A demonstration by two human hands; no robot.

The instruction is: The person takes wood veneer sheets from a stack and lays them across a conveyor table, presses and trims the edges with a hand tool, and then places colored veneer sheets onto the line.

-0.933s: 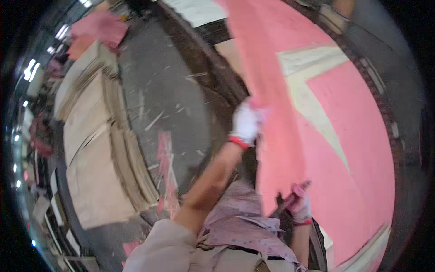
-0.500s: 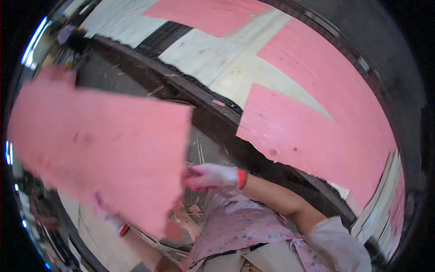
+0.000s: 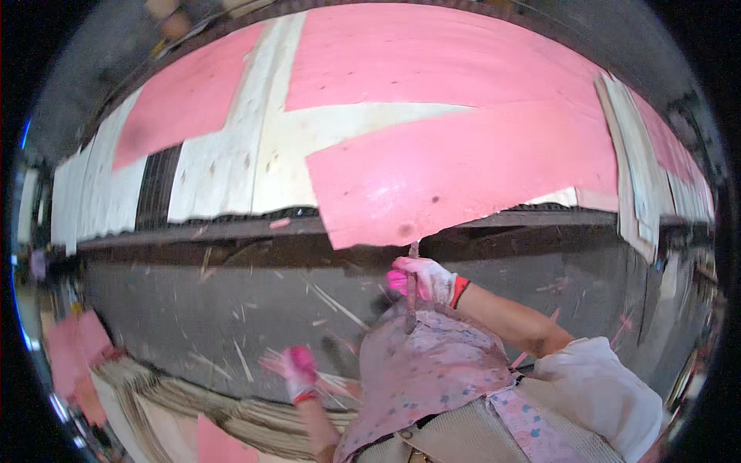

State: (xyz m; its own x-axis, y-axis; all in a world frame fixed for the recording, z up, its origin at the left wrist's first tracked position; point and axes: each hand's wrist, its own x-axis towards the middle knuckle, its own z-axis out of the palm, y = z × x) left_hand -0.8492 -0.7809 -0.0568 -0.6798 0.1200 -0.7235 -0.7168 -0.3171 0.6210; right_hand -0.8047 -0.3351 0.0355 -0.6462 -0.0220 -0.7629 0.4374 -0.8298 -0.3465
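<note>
My right hand (image 3: 434, 282), in a white glove with pink fingers and a red cuff, is closed around a thin brownish stick (image 3: 411, 299). The stick stands roughly upright in front of my flowered apron, its top close to the near edge of a pink veneer sheet (image 3: 463, 166). That sheet lies on the long table, one corner overhanging the edge. Lower and to the left, my left hand (image 3: 299, 369) wears a matching glove. No sheet shows in it, and blur hides how its fingers are set. Pale and pink scraps lie beside it on the floor.
White veneer strips (image 3: 212, 181) and further pink sheets (image 3: 189, 108) cover the long table. Loose pale sheets (image 3: 634, 166) are stacked at its right. A veneer pile (image 3: 255, 420) sits at lower left, with a pink piece (image 3: 220, 444) on top. Splinters litter the dark floor (image 3: 262, 309).
The large pink sheet before me has left my hands. My right hand now grips a stick. The view has swung right, facing the table squarely, and my left hand shows apart from any sheet.
</note>
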